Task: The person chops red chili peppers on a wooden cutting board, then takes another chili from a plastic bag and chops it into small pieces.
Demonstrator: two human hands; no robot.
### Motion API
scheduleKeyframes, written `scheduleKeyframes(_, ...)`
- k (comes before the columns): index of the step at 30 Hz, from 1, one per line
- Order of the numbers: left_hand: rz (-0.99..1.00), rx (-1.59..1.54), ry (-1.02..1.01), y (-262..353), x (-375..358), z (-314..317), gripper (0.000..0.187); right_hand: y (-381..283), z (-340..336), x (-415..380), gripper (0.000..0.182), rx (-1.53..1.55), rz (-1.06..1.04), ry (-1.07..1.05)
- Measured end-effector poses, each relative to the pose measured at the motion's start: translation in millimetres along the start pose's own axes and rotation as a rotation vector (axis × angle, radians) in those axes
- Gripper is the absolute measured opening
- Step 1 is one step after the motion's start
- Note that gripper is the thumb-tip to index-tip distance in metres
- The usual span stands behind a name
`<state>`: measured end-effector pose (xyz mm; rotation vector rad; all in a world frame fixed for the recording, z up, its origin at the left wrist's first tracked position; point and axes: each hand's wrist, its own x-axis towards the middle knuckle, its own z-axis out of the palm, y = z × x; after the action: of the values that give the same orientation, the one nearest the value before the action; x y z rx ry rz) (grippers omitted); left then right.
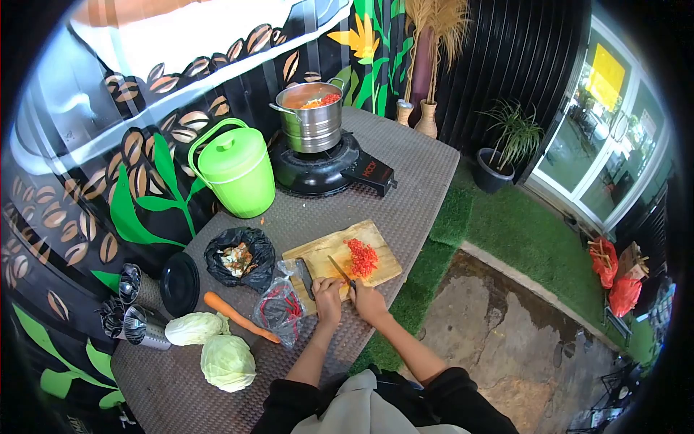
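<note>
A wooden cutting board lies near the table's front edge, with a pile of finely chopped red pieces, perhaps chili, on its far right part. My right hand is closed around the handle of a knife, whose blade points away over the board. Beside it, my left hand rests at the board's near edge with fingers curled; whatever is under them is hidden. A clear plastic bag with red contents, likely chilies, lies just left of my left hand.
Left are a black bag of scraps, carrot, two cabbages and metal utensil holders. Behind stand a green lidded bucket and a steel pot on a portable stove.
</note>
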<state>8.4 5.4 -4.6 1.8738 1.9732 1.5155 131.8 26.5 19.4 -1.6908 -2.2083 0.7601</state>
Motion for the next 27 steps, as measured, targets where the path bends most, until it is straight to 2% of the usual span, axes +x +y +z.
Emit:
scheduleKeyframes(4,0.032,0.047,0.027,1.8,1.0,-1.3,0.012,0.1,-11.5,-1.7,0.031,-0.010,-0.060,0.011)
scheduleKeyframes(9,-0.020,-0.045,-0.008,-5.9,-0.9,5.8,0.013,-13.0,-2.0,-12.5,0.031,-0.032,0.055,0.026)
scheduleKeyframes(14,-0.028,-0.082,-0.017,-2.3,1.9,-0.3,0.011,-3.0,-6.3,-2.9,0.032,-0.012,-0.054,0.018)
scheduleKeyframes(17,-0.007,-0.084,0.002,-3.5,0.6,-0.2,0.010,-6.7,-2.3,-13.4,0.032,-0.048,-0.035,0.054)
scheduleKeyframes(19,-0.002,-0.094,0.001,-2.8,2.4,-0.8,0.010,-12.1,1.0,-13.7,0.032,-0.041,0.066,-0.021)
scheduleKeyframes(22,-0.052,-0.113,-0.030,-0.3,2.1,-3.0,0.010,-7.6,1.9,-3.2,0.031,-0.054,-0.017,0.063)
scheduleKeyframes(25,-0.055,-0.126,-0.017,-0.1,3.0,-3.9,0.009,-4.9,-6.1,-4.8,0.029,-0.056,-0.051,0.060)
scheduleKeyframes(27,-0.065,-0.120,-0.004,-1.8,2.4,-2.6,0.008,-10.7,-3.0,-13.5,0.031,-0.051,-0.009,0.045)
